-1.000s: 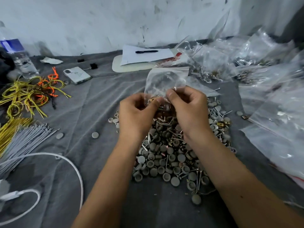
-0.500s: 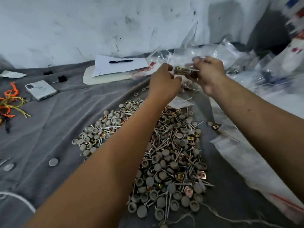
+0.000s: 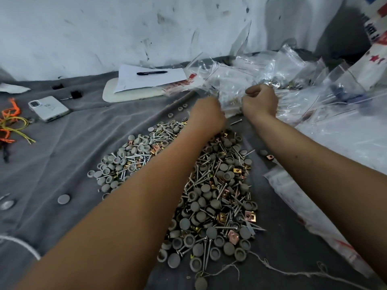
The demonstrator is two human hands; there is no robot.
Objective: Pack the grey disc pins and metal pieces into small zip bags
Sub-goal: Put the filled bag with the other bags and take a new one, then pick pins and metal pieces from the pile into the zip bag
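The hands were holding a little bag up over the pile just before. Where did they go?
Both hands carried the small zip bag away from above the pile of grey disc pins and metal pieces to the heap of packed bags at the far right. The left hand and right hand still seem to grip it there. The pile, phone and pen stayed put.

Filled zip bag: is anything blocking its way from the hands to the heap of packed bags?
Nothing visible. Left hand and right hand hold the zip bag right at the near edge of the bag heap.
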